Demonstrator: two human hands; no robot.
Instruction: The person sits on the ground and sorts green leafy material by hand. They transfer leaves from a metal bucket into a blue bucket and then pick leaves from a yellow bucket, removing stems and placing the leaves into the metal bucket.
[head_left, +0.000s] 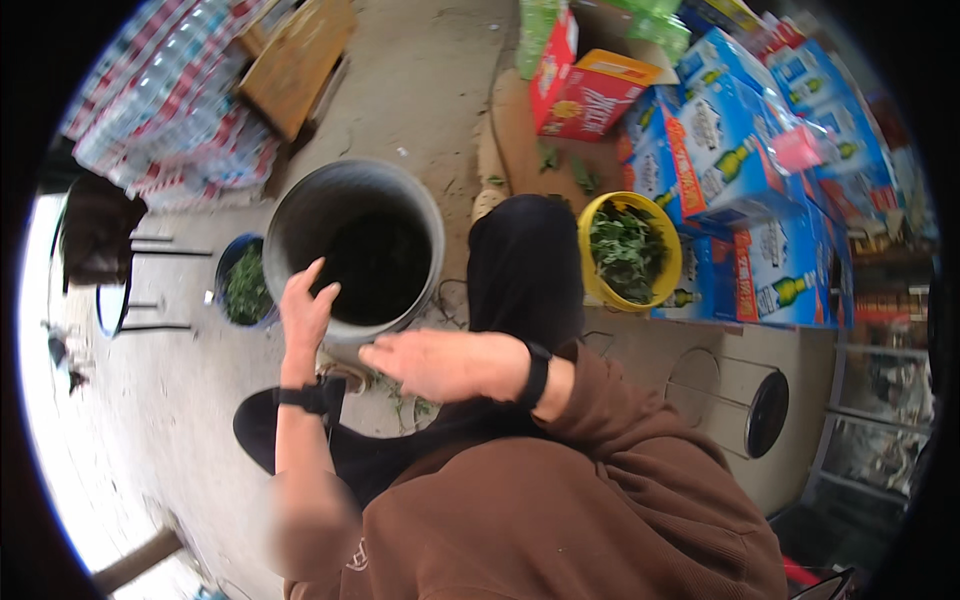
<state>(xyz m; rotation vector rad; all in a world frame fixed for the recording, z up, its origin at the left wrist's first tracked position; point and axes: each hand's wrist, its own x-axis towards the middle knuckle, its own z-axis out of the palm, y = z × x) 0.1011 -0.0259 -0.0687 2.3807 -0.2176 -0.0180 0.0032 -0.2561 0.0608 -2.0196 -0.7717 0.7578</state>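
Observation:
A tall grey tub (281, 225) stands in front of me, its inside deep in shadow with something dark at the bottom. My left hand (304, 311) is at its near left rim, thumb and fingers apart, nothing seen between them. Just outside the near rim hovers my right hand (442, 364), fingers stretched out and slightly blurred; its palm side is hidden. To the left of the tub is a blue bucket of green leaves (249, 285). A yellow bucket (671, 266) right of my knee holds larger leafy greens (628, 244).
Blue beer cartons (739, 150) are stacked on the right beside an open red carton (592, 97). Shrink-wrapped bottles (176, 112) and a wooden board (300, 64) stand at upper left. A stool (766, 415) is at right. Loose leaves (583, 174) lie on flattened cardboard.

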